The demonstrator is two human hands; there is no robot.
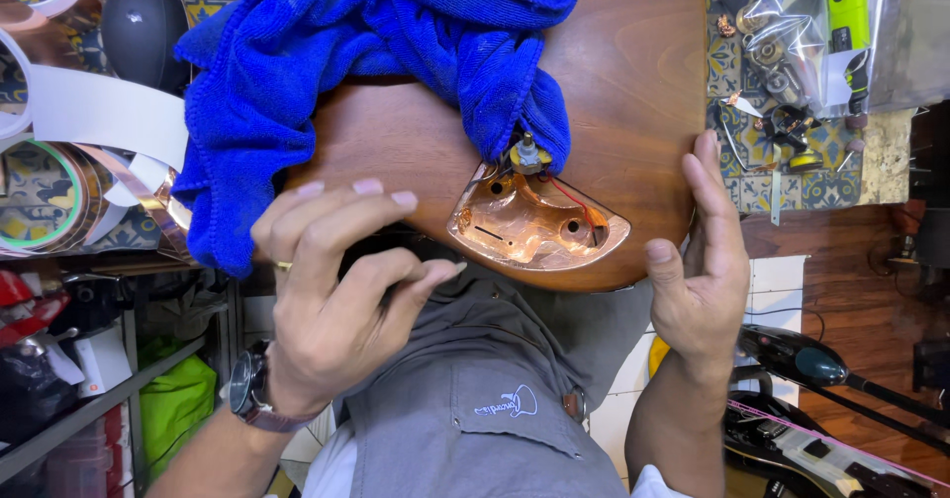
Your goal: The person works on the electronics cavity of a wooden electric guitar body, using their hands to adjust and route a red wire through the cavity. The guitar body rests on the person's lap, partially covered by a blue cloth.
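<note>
A brown wooden guitar body (pixel 633 83) lies in front of me. Its open cavity (pixel 534 226) is lined with copper foil and has a small part with a red wire at the top edge. A blue towel (pixel 327 53) is draped over the body's upper left. My left hand (pixel 336 290), with a ring and a wristwatch, hovers at the body's near edge beside the towel, fingers curled and holding nothing. My right hand (pixel 703 261) presses flat against the body's right edge, thumb near the rim beside the cavity.
Rolls of tape and white strips (pixel 59 162) lie at the left on a patterned surface. Clear bags of small hardware and a green tool (pixel 846 13) sit at top right. A shelf with boxes is at lower left. Another dark guitar (pixel 821 429) rests on the floor at right.
</note>
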